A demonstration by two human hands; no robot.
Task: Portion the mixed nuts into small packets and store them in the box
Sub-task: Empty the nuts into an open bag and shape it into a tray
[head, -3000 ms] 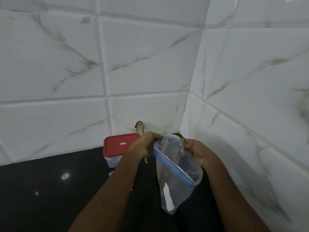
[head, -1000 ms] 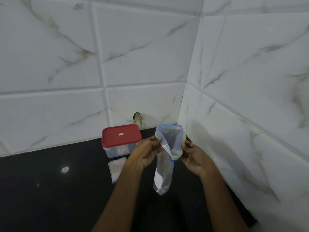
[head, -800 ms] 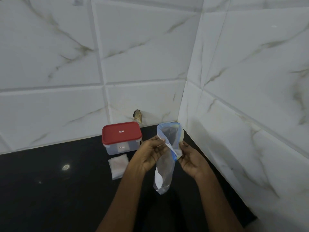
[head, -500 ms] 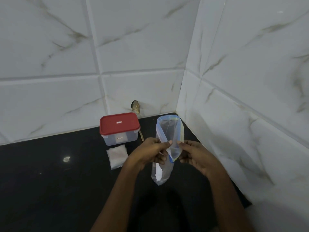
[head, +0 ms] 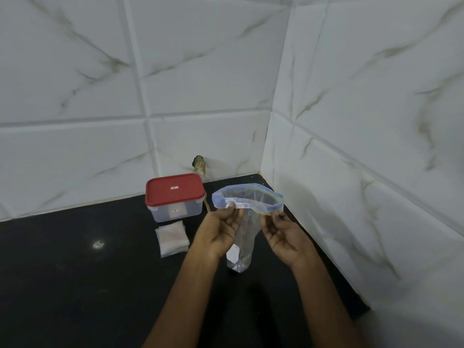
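Observation:
A clear zip bag [head: 244, 237] with a blue seal strip hangs over the black counter [head: 75, 285], its mouth spread wide. My left hand [head: 218, 234] pinches the near-left rim of the mouth. My right hand [head: 283, 234] pinches the near-right rim. I cannot see nuts inside the bag. A clear box with a red lid [head: 175, 195] stands shut at the back by the wall. A small stack of flat clear packets [head: 172, 238] lies just in front of the box.
White marble-look tiled walls meet in a corner close behind and to the right of the bag. A small brownish chip or fitting [head: 199, 165] marks the back wall above the box. The black counter stretches left and toward me.
The bag's mouth has been pulled wider sideways, from a narrow upright opening to a broad flat loop. My hands have moved apart along the rim.

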